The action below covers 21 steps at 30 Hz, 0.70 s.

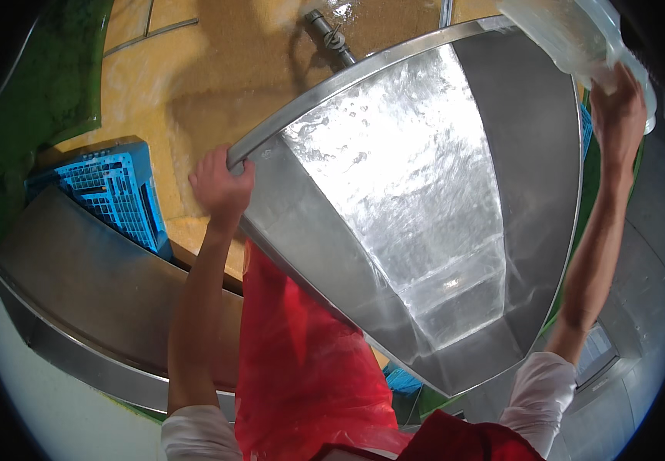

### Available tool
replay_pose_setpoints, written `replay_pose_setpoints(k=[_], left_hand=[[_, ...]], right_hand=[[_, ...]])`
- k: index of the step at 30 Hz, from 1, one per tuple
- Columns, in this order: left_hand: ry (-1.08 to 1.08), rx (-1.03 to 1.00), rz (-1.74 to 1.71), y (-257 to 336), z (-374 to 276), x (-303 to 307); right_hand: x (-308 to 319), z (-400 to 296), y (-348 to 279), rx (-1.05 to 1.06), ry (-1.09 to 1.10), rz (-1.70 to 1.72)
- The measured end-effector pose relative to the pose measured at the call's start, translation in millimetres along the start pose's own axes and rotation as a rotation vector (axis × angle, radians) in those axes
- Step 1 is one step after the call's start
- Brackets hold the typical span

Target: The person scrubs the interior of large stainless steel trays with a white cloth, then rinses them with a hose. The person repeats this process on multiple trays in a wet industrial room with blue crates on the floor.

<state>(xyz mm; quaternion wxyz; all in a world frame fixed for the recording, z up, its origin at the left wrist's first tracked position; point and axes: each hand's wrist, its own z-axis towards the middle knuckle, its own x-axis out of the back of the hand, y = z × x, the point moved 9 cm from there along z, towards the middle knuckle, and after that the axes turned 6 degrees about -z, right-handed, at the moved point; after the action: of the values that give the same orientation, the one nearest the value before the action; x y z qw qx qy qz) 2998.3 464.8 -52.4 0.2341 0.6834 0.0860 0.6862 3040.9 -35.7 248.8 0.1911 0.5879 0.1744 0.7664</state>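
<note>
My left hand (221,183) is wrapped around the left far corner of the rim of a deep stainless-steel trough (528,150). Shallow clear water (401,144) glistens over the trough's bottom, with ripples and bubbles toward its far end. My right hand (620,118) grips a translucent whitish plastic container (568,34) at the trough's far right corner. That container is blurred and partly cut off by the dark picture edge, so its full shape is unclear.
A pipe with a valve (332,37) juts from the trough's far side above a wet yellow floor (217,63). At left, a blue plastic crate (119,190) stands beside a steel surface (96,276). My red apron (309,357) hangs close to the trough's near left side.
</note>
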Motion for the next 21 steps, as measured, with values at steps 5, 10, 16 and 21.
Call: replay_pose_setpoints(k=[5, 10, 16, 21], left_hand=[[-0.018, 0.056, 0.005, -3, -1, 2], [-0.087, 0.088, -0.010, -3, 3, -11], [-0.108, 0.156, -0.053, -7, 3, -13], [-0.129, 0.200, -0.131, -8, 0, -16]], right_hand=[[-107, -215, -17, -0.546, -0.129, 0.493], [-239, -580, -208, -1.069, -0.864, 0.598], [-293, -705, -423, -0.873, -1.427, 0.685], [-374, -574, -530, -0.897, -1.091, 0.870]])
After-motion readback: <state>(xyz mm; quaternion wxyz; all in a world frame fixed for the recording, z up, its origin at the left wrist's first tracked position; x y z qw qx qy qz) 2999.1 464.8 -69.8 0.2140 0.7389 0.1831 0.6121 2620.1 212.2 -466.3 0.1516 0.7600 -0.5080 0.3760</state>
